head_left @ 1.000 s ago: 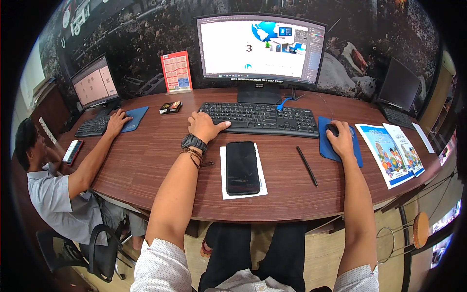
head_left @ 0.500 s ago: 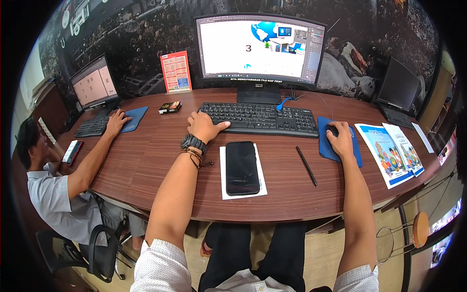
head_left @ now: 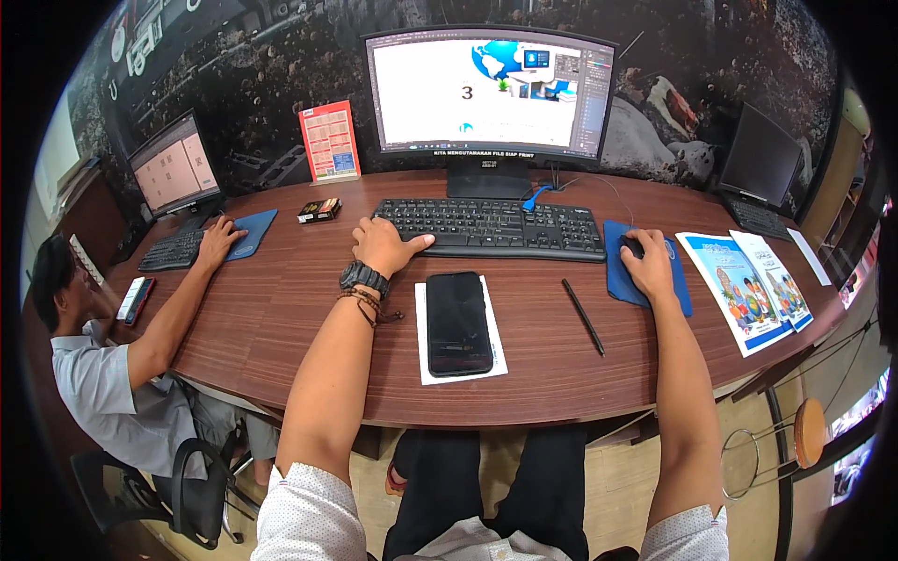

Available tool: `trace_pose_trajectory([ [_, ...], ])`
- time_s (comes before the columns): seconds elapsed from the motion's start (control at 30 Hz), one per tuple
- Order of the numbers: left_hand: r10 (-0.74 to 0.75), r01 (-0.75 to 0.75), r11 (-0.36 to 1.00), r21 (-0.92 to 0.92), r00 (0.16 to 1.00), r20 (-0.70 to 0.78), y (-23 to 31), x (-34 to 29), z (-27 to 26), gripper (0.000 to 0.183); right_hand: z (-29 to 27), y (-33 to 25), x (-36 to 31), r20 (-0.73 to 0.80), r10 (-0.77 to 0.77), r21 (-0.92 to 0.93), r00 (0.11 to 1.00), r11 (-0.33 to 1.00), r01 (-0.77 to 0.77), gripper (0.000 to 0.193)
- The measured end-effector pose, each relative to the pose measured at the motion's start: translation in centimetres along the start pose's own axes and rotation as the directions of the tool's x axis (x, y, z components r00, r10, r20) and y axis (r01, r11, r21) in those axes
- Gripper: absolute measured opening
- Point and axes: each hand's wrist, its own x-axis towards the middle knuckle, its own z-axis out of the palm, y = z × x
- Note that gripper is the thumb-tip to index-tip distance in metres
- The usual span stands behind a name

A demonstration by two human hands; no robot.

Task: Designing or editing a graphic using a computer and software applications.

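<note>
My left hand (head_left: pixel 383 245) lies over the left end of a black keyboard (head_left: pixel 496 222), fingers on the keys and thumb stretched out along its near edge. A black watch and a beaded bracelet circle that wrist. My right hand (head_left: pixel 652 269) is curved around a dark computer mouse (head_left: pixel 633 247) on a blue mouse pad (head_left: pixel 619 282). Between my forearms a black smartphone (head_left: pixel 458 323) rests on a white sheet (head_left: pixel 499 360). A black pen or stylus (head_left: pixel 584 318) lies between the phone and the mouse pad. Behind the keyboard, a curved monitor (head_left: pixel 421 93) shows a page layout with a globe picture.
On the left, a seated person (head_left: pixel 122 374) works at another computer (head_left: pixel 173 164). A small dark box (head_left: pixel 320 210) and a red-framed stand (head_left: pixel 331 140) are left of my monitor. Colourful booklets (head_left: pixel 739 290) lie right of the mouse pad, near another dark monitor (head_left: pixel 760 154).
The whole view has shifted slightly, so the desk items sit a little further left in the picture. Both hands keep their places on the keyboard and mouse.
</note>
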Motion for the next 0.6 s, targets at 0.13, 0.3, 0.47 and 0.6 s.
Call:
trace_pose_trajectory([
  [0.13, 0.004, -0.004, 1.000, -0.001, 1.000, -0.023, -0.3, 0.2, 0.4, 0.102, -0.1, -0.3, 0.0, 0.004, 0.003, -0.011, 1.000, 1.000, -0.003, 0.034],
  [0.3, 0.130, -0.126, 0.991, 0.035, 0.970, -0.204, -0.7, 0.3, 1.1, 0.095, -0.1, -0.5, -0.1, 0.008, 0.021, -0.009, 1.000, 1.000, -0.021, 0.035],
  [0.47, 0.170, -0.181, 0.983, -0.040, 0.967, -0.191, -0.3, 0.1, 0.8, 0.088, -0.2, -0.2, -0.1, 0.008, 0.007, -0.015, 1.000, 1.000, -0.007, 0.035],
  [0.6, 0.140, -0.148, 0.988, -0.047, 0.980, -0.141, -0.4, 0.0, 0.6, 0.089, -0.1, -0.3, -0.1, 0.008, 0.009, -0.008, 1.000, 1.000, -0.009, 0.034],
])
